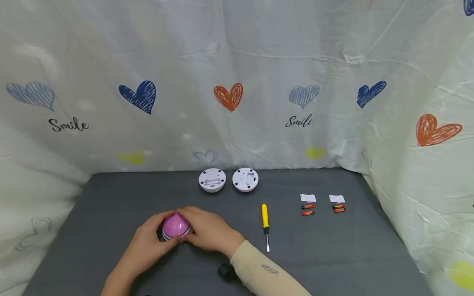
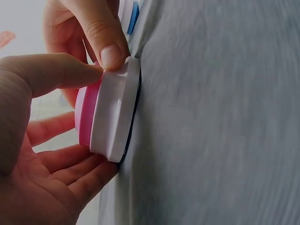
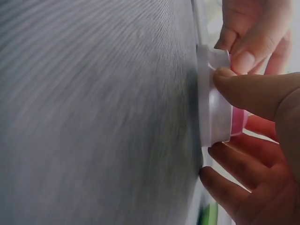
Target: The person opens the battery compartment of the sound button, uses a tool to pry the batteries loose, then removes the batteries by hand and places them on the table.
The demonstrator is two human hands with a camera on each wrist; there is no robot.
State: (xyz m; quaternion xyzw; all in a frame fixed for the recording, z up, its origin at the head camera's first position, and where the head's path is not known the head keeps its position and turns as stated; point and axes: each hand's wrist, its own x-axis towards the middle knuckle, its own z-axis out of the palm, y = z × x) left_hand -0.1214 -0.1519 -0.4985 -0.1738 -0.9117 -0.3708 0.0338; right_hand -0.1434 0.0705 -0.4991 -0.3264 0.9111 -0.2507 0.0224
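On the left of the grey counter point(image 1: 111, 197), the left hand point(image 1: 146, 242) is cupping a pink dome point(image 1: 175, 225) from its left side, its fingers point(image 2: 61, 75) curling round the dome and pressing where the pink top meets the white base point(image 2: 115, 110). The dome is sitting flat on the counter, near the front edge and left of centre. The right hand point(image 1: 207, 230) is gripping it from the other side, its fingers point(image 3: 248, 91) pinching the white base. Behind the hands, two white round bases point(image 1: 212, 180) are lying side by side, undersides up, by the heart-printed sheet point(image 1: 229, 82). To the right, a yellow-handled screwdriver point(image 1: 265, 224) is lying with its tip toward the person. Farther right, two small white covers point(image 1: 308, 197) are resting with two pairs of batteries point(image 1: 307, 209) just in front of them.
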